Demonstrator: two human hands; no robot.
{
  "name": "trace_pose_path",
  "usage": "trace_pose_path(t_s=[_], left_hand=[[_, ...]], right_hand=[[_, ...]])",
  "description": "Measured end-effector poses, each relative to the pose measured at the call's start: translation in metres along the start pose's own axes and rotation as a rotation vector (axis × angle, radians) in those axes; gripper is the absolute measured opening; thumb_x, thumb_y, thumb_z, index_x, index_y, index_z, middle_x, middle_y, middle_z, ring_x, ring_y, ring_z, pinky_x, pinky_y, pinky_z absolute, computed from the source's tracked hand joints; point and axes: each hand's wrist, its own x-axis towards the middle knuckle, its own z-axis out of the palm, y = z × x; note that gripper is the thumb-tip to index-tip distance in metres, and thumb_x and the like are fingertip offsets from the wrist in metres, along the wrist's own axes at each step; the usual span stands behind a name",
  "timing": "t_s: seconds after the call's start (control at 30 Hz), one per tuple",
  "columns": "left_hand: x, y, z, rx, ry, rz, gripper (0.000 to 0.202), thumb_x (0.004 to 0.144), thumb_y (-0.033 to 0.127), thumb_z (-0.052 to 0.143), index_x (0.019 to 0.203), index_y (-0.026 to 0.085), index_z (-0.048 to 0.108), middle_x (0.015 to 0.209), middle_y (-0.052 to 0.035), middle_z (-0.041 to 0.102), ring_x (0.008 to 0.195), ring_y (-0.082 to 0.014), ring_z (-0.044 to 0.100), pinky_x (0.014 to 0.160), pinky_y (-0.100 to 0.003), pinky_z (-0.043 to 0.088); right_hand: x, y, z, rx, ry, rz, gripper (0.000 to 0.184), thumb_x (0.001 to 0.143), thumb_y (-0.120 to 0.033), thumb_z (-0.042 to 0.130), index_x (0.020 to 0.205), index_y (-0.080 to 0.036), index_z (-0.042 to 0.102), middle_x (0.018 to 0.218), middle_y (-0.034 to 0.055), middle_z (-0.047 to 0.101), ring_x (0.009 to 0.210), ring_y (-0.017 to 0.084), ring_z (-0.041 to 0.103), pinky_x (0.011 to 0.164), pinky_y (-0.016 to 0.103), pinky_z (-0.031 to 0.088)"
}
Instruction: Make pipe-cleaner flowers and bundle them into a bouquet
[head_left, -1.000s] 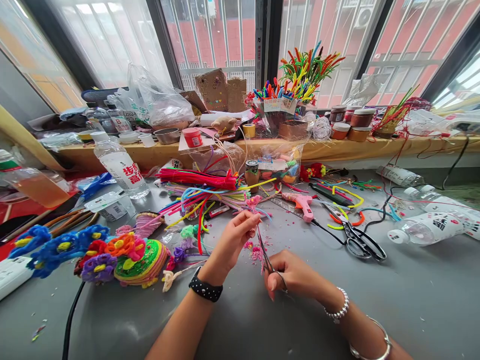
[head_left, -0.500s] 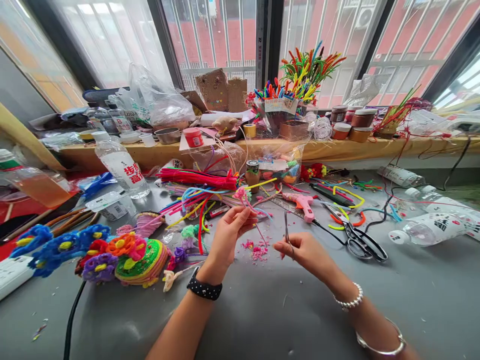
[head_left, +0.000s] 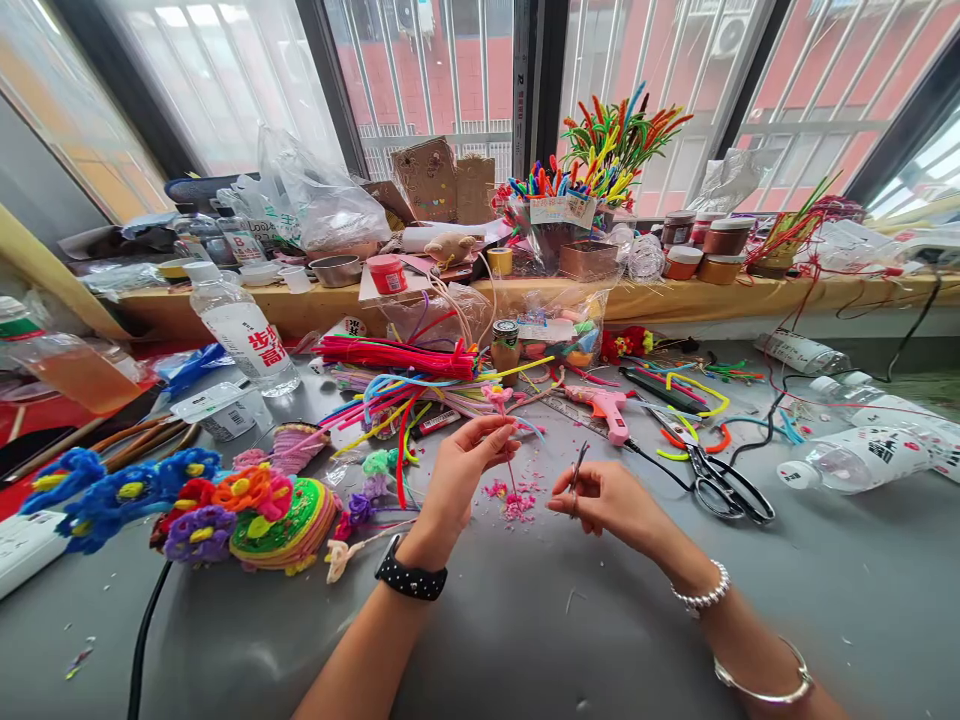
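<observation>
Between the thumb and fingers of my left hand (head_left: 469,462) is the stem of a small pink pipe-cleaner flower (head_left: 497,397). Its fuzzy head points up and the thin stem hangs below my fingers. My right hand (head_left: 600,495) is closed on small scissors (head_left: 579,465), blades pointing up, apart from the flower. Pink fuzz clippings (head_left: 517,502) lie on the grey table (head_left: 525,630) between and beyond my hands.
Finished fuzzy flowers (head_left: 240,490) lie at the left. A pink glue gun (head_left: 604,408) and large scissors (head_left: 724,485) lie at the right, near plastic bottles (head_left: 862,457). Red pipe cleaners (head_left: 397,357) are bundled behind my left hand.
The pink flower has turned and moved slightly right, its stem now hanging nearly straight down. My right hand has shifted a little right, and the small scissors tilt more.
</observation>
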Motion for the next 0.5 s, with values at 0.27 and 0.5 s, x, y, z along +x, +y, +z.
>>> trace_pose_path(t_s=[0.27,0.5], left_hand=[[-0.003,0.002,0.003,-0.013,-0.037,-0.047,0.017,0.06,0.022,0.066,0.073,0.013,0.061,0.063,0.0013,0.062,0.059,-0.0081,0.058,0.062,-0.02,0.046],[-0.004,0.001,0.005,0.006,-0.092,-0.051,0.02,0.058,0.021,0.068,0.07,0.014,0.054,0.06,0.0023,0.061,0.057,-0.0084,0.058,0.058,-0.019,0.045]], right_hand=[[-0.001,-0.001,0.002,0.029,0.025,-0.116,0.044,0.074,-0.053,0.041,0.073,-0.012,0.058,0.05,-0.0026,0.044,0.04,0.006,0.04,0.04,0.019,0.031],[-0.002,-0.002,0.012,-0.176,-0.022,-0.334,0.052,0.076,-0.058,0.031,0.064,-0.014,0.056,0.054,-0.0013,0.045,0.052,0.01,0.04,0.048,0.02,0.03]])
